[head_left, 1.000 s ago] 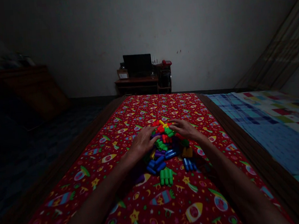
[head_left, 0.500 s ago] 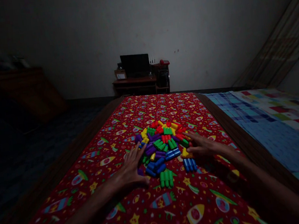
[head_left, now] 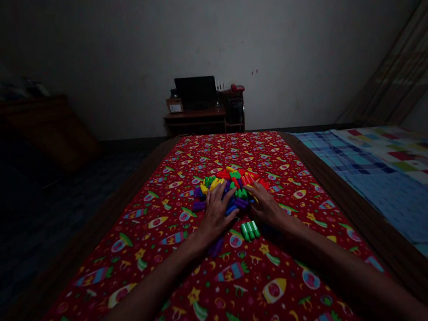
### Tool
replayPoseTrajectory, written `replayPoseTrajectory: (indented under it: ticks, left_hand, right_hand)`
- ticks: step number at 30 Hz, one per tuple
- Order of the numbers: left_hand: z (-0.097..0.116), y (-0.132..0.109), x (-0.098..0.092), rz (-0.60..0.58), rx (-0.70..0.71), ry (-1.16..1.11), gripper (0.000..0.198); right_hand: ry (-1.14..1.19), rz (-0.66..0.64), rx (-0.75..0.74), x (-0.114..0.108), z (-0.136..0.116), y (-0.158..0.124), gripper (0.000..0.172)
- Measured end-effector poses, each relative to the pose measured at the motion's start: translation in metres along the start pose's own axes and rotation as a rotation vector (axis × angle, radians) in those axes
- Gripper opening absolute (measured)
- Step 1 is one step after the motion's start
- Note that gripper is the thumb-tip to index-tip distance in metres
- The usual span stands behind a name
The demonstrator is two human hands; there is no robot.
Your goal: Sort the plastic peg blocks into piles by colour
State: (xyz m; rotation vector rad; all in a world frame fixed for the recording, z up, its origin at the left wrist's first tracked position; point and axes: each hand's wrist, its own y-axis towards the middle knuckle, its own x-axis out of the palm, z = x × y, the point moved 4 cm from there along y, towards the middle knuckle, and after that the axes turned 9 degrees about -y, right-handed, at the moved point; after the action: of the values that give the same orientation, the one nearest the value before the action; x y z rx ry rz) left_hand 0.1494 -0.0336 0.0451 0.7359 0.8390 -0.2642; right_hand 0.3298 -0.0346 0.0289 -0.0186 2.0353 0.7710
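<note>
A heap of plastic toy blocks in red, yellow, green, purple and blue lies on the red patterned cloth. My left hand rests over its near left side, fingers spread and touching blocks. At the near right side, my right hand lies against the pile with its fingers stretched forward. Both palms hide some blocks. A ribbed green block sits apart, in front of the heap between my wrists. Partly under my left wrist is a dark purple block.
The cloth covers a long surface with brown edges. On the right lies blue checked bedding. Against the far wall stands a desk with a black monitor. A wooden cabinet is at the left.
Both hands have moved inward, and the blocks now lie in a tighter, higher heap farther from me. The green block has shifted forward and right.
</note>
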Motion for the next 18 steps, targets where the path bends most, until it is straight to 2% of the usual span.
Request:
replayPoseTrajectory:
  ticks: [3, 6, 8, 9, 12, 13, 14, 16, 18]
  left_hand:
    - [-0.018, 0.019, -0.015, 0.081, -0.035, -0.018, 0.052]
    - [-0.041, 0.016, -0.042, 0.168, -0.121, -0.055, 0.053]
    - [-0.055, -0.004, -0.054, 0.109, -0.195, -0.06, 0.064]
    - [-0.059, -0.018, -0.055, 0.011, -0.216, -0.058, 0.074]
    - [-0.06, -0.068, -0.046, -0.295, -0.183, -0.028, 0.116]
    - [-0.055, -0.081, -0.041, -0.346, -0.135, -0.003, 0.128]
    - [-0.049, -0.09, -0.034, -0.384, -0.093, 0.011, 0.131]
    - [-0.035, -0.094, -0.022, -0.331, -0.065, 0.031, 0.129]
    - [-0.021, -0.082, -0.012, -0.214, -0.089, 0.055, 0.115]
  right_hand:
    - [0.028, 0.069, 0.047, -0.012, 0.006, 0.02, 0.047]
    - [0.021, 0.1, 0.081, -0.03, 0.022, 0.025, 0.045]
    - [-0.001, 0.075, 0.134, -0.038, 0.04, 0.019, 0.045]
    - [-0.015, 0.047, 0.169, -0.038, 0.049, 0.013, 0.047]
    - [-0.048, -0.048, 0.252, -0.03, 0.067, -0.006, 0.053]
    - [-0.05, -0.068, 0.257, -0.025, 0.067, -0.011, 0.055]
    - [-0.043, -0.081, 0.251, -0.019, 0.064, -0.014, 0.056]
    - [-0.008, -0.098, 0.223, -0.008, 0.049, -0.015, 0.057]
    - [0.04, -0.115, 0.188, 0.001, 0.028, -0.012, 0.058]
